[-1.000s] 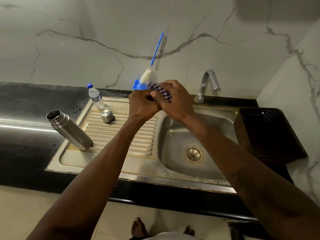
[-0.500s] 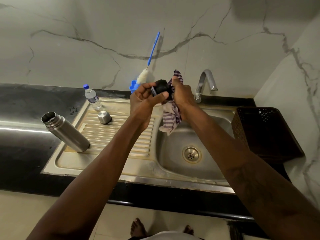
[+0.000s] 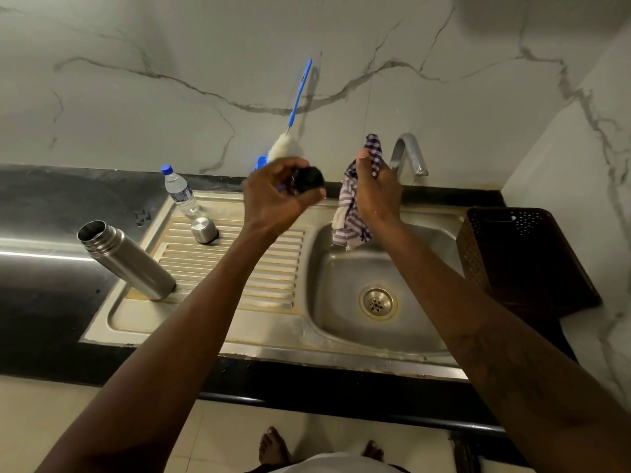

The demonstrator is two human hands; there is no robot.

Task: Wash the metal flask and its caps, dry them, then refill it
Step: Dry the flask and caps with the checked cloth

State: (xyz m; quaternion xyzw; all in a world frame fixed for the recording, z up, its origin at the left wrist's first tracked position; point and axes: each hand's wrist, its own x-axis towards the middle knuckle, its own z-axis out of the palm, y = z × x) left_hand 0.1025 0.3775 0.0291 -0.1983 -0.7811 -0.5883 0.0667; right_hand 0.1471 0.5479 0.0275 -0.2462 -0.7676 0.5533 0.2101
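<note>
Two caps show. The left hand point(image 3: 273, 199) has its grip clamped round a black cap point(image 3: 309, 179), raised above the back of the drainboard point(image 3: 205, 268) and turned up, seemingly for a look. A steel cap point(image 3: 204, 230) sits dome-up on the ribs, probably to drain. The right hand point(image 3: 375, 189), apart from the left, has its grip clamped on one checked cloth point(image 3: 351, 216), which hangs over the sink point(image 3: 273, 339) so that any drips fall into the basin. One flask point(image 3: 126, 261) stands open-mouthed at the drainboard's near left corner, well apart from both hands, likely airing. One capped water bottle point(image 3: 179, 189) waits just behind the steel cap, presumably for the refill. One brush point(image 3: 297, 107) leans on the wall. One tap point(image 3: 408, 155) shows no water. One dark basket point(image 3: 526, 261) sits on the worktop, right of the sink.
</note>
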